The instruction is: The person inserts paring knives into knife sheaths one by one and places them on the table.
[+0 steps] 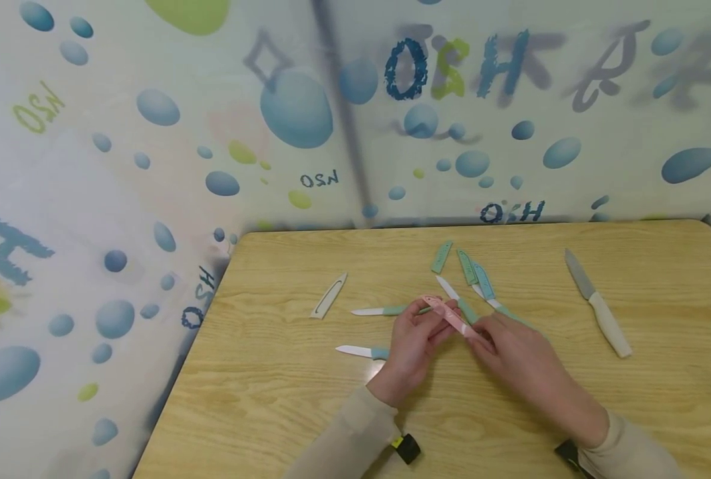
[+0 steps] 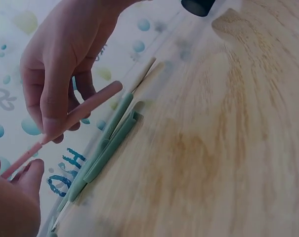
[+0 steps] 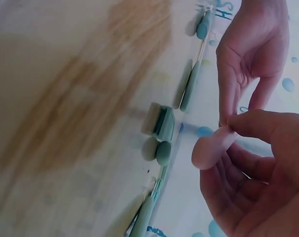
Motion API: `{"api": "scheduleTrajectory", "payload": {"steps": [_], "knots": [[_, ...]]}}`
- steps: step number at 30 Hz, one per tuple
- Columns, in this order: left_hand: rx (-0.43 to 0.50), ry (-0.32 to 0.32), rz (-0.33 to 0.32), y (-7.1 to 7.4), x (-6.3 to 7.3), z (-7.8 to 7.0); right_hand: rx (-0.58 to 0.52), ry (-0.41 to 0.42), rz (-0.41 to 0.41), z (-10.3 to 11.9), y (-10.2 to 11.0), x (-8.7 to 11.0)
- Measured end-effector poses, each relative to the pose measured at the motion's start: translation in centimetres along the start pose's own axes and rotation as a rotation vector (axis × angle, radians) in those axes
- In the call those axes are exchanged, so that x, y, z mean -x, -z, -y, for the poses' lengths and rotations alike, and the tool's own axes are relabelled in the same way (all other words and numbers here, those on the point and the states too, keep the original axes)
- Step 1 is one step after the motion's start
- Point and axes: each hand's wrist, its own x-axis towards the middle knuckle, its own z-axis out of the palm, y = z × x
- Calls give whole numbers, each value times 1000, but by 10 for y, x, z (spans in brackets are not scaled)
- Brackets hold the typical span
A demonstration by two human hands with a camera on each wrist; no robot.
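Observation:
Both hands meet over the table around a pink knife, its handle (image 2: pixel 97 101) gripped by my right hand (image 1: pixel 519 352). My left hand (image 1: pixel 412 339) pinches the pink sheath (image 1: pixel 439 309) that covers the blade, pointing away to the upper left. A narrow white strip shows between sheath and handle in the head view. Under and beside the left hand lie a white-bladed knife with a green handle (image 1: pixel 391 311) and another with a blue handle (image 1: pixel 380 354), partly hidden by that hand. Just beyond the fingers, a green-handled knife (image 1: pixel 447 287) lies with its blade bare.
Two green sheaths (image 1: pixel 441 257) lie at the back, close to a blue sheath (image 1: pixel 483 279) beside a green handle. A cream sheath (image 1: pixel 329 296) is on the left. At the right lies a larger cream-handled knife (image 1: pixel 609 322), blade bare. A patterned curtain (image 1: pixel 295 186) borders the table (image 1: pixel 241 412).

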Motion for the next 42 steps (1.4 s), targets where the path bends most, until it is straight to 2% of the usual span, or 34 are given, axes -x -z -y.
{"api": "scheduleTrajectory", "payload": {"steps": [7, 11, 17, 23, 28, 35, 42], "knots": [[-45, 15, -67, 6, 1, -5, -32, -90, 63, -7, 17, 1], [-74, -8, -67, 12, 1, -10, -32, -141, 63, -18, 25, 2], [-70, -22, -91, 22, 0, -15, -24, -178, 51, -41, 33, 0], [-83, -39, -93, 30, 0, -23, -7, -212, 86, -61, 41, -4], [-99, -43, -95, 36, 0, -30, 16, -280, 151, -77, 47, -9], [-91, -70, -117, 43, 0, -40, 35, -309, 216, -94, 48, -11], [-90, -89, -138, 53, 2, -47, 56, -313, 255, -101, 50, -16]]}}
